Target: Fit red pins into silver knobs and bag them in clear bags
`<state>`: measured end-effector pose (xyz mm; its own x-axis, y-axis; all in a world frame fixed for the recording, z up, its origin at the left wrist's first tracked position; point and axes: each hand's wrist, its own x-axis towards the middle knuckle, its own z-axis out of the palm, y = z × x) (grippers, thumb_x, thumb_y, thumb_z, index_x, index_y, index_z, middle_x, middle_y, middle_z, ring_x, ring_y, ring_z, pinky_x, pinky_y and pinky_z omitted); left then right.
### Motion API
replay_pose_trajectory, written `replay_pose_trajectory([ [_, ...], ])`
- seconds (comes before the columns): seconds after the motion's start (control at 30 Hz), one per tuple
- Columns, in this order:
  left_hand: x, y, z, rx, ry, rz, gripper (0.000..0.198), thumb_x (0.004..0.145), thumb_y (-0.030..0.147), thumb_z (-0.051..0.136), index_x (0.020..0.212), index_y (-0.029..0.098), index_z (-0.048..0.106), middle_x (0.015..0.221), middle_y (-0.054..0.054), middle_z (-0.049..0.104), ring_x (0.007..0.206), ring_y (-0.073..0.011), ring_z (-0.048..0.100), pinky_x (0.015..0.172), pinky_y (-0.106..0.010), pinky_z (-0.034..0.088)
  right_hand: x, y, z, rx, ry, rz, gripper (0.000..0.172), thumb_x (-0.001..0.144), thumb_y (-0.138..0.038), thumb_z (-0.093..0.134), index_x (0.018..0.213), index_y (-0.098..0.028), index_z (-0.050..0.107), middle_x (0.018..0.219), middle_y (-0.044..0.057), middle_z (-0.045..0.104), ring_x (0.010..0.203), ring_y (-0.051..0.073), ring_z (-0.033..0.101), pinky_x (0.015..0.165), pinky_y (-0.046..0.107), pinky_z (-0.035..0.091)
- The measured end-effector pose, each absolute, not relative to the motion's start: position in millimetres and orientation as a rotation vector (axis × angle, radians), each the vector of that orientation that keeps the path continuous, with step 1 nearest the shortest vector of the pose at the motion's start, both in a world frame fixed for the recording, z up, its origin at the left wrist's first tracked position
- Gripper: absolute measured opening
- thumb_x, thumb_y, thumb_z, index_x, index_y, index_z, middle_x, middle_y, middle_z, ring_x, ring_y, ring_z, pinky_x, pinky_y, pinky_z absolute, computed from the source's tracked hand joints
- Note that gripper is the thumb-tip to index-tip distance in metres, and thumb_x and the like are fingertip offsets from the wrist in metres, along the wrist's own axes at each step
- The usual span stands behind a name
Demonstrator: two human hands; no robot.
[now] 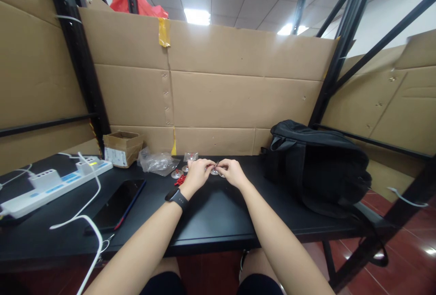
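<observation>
My left hand (200, 170) and my right hand (231, 172) meet over the far middle of the black table, fingertips pinched together. Whatever small piece lies between them is mostly hidden by the fingers. Just under the fingertips shows a clear round disc (214, 172), which looks like a suction cup. Left of my left hand sits another clear disc with a red centre (177, 173). A small heap of red plastic pieces (180, 181) lies beside my left wrist. Behind them is a small clear packet (190, 156), partly covering nothing I can make out.
A crumpled clear plastic bag (158, 162) and an open cardboard box (123, 148) stand at the back left. Nearer are a phone (117, 204), a white power strip (61, 187) and a loose white cable (92, 222). A black backpack (316, 167) fills the table's right side.
</observation>
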<state>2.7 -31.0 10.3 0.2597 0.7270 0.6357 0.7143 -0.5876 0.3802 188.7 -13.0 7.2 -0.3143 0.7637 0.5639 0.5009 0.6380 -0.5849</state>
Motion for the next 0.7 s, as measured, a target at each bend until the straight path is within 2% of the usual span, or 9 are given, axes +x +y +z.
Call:
replay_pose_trajectory([
  [0.23, 3.4, -31.4, 10.9, 2.396, 1.364, 1.290, 0.012, 0.089, 0.024, 0.061, 0.092, 0.024, 0.072, 0.087, -0.002, 0.077, 0.085, -0.0197, 0.071, 0.083, -0.030, 0.043, 188.4, -14.0, 7.8, -1.009, -2.021, 0.370, 0.010, 0.082, -0.024, 0.070, 0.079, -0.020, 0.078, 0.083, 0.006, 0.075, 0.072, 0.019, 0.068, 0.067, 0.027, 0.049],
  [0.7, 4.6, -33.2, 5.5, 2.402, 1.508, 1.155, 0.013, 0.092, 0.026, 0.057, 0.094, 0.025, 0.070, 0.090, -0.001, 0.076, 0.088, -0.0206, 0.068, 0.081, -0.032, 0.039, 185.5, -15.9, 7.4, -1.066, -2.053, 0.330, 0.009, 0.083, -0.021, 0.069, 0.081, -0.019, 0.078, 0.084, 0.005, 0.075, 0.070, 0.015, 0.067, 0.067, 0.023, 0.048],
])
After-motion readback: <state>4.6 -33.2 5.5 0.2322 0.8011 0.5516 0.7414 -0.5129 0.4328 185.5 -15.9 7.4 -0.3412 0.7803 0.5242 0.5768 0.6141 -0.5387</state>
